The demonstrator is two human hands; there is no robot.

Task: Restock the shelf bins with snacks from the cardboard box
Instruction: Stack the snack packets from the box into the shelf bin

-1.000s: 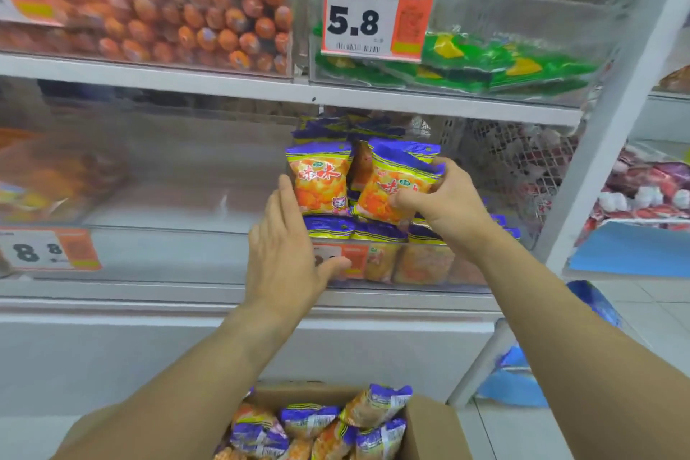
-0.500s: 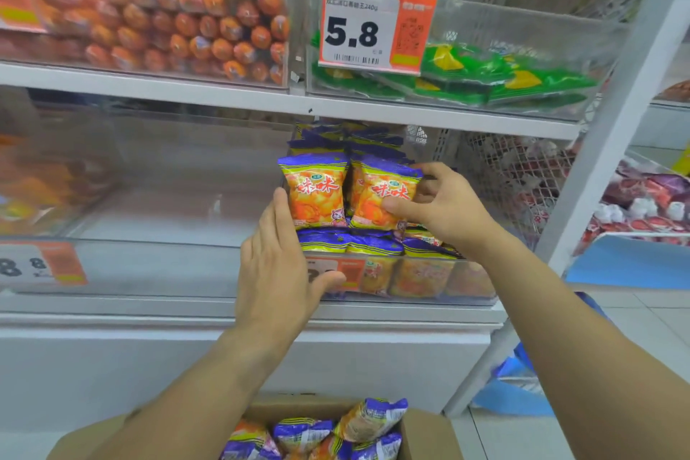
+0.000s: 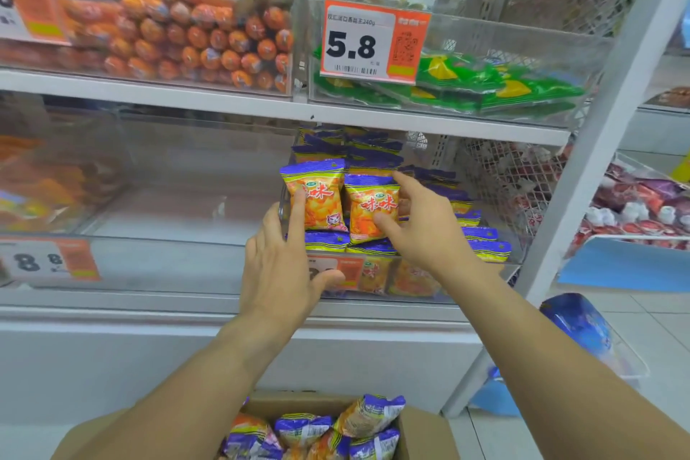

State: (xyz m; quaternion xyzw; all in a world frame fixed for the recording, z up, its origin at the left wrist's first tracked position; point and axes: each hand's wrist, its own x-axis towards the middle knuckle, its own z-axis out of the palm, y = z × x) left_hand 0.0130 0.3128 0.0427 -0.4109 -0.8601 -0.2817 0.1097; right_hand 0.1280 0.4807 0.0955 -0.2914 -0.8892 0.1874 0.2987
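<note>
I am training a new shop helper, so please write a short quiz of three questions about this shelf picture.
1. True or false: the left hand grips a snack packet.
2. Which number is on the price tag above the green packets?
A) 5.8 B) 3.5 C) 9.9
3. Where do the spare snack packets wait?

Key:
1. False; its fingers lie straight against the left upright packet.
2. A.
3. In the cardboard box at the bottom.

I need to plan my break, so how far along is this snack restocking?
Done: the lower shelf bin already holds rows of snack packs. In hand: the left hand and right hand steady two upright front packs with straight fingers. Left: the cardboard box below has more packs in it.
</note>
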